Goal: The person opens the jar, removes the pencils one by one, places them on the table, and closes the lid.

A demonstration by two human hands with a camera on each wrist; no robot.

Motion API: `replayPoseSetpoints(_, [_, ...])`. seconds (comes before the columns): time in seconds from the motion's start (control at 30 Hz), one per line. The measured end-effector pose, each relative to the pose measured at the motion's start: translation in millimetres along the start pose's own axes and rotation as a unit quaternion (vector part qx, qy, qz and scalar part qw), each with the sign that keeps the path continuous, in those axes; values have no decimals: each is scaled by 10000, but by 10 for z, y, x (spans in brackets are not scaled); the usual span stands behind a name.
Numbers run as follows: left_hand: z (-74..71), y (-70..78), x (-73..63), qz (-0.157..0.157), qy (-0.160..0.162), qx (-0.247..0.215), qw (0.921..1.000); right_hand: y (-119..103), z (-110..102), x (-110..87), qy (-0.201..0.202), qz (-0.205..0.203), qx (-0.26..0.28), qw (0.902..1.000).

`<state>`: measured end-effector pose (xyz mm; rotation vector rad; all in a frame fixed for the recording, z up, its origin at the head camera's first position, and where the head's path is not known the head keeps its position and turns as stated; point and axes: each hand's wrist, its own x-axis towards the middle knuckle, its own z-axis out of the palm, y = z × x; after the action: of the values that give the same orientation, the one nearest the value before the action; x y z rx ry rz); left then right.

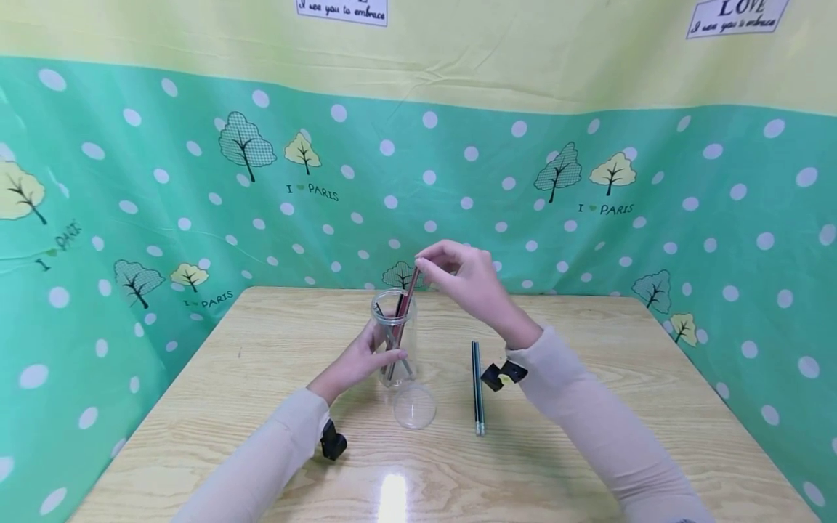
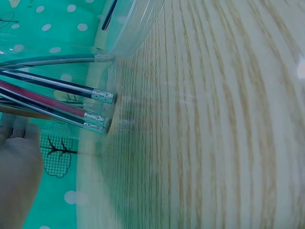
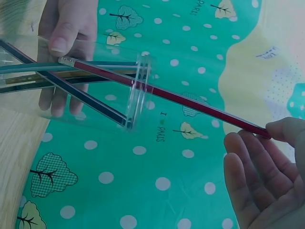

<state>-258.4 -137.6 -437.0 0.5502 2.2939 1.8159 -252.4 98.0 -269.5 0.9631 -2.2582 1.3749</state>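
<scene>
My right hand (image 1: 467, 280) has its fingers pinched on the upper end of the red pencil (image 3: 190, 101); it slants through the mouth of the clear jar (image 1: 412, 345), ferrule end down inside. My left hand (image 1: 356, 363) is wrapped round the jar's side, thumb in front. Other pencils (image 3: 88, 99) lean crossed in there. Clear lid (image 1: 414, 407) lies just nearer me on the worktop (image 1: 229, 385), two dark pencils (image 1: 476, 388) right of it.

Both sleeves (image 1: 588, 407) are plain pale beige. Small black devices (image 1: 333, 442) sit at the cuffs (image 1: 532, 347), the right one bearing a yellowish patch (image 1: 504, 379).
</scene>
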Motion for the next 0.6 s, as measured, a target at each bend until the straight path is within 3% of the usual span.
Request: replayPoseSetpoints(0.6, [1,0,-12,163,13,63,9998,-31,-354,-16,635,-73,411,9971])
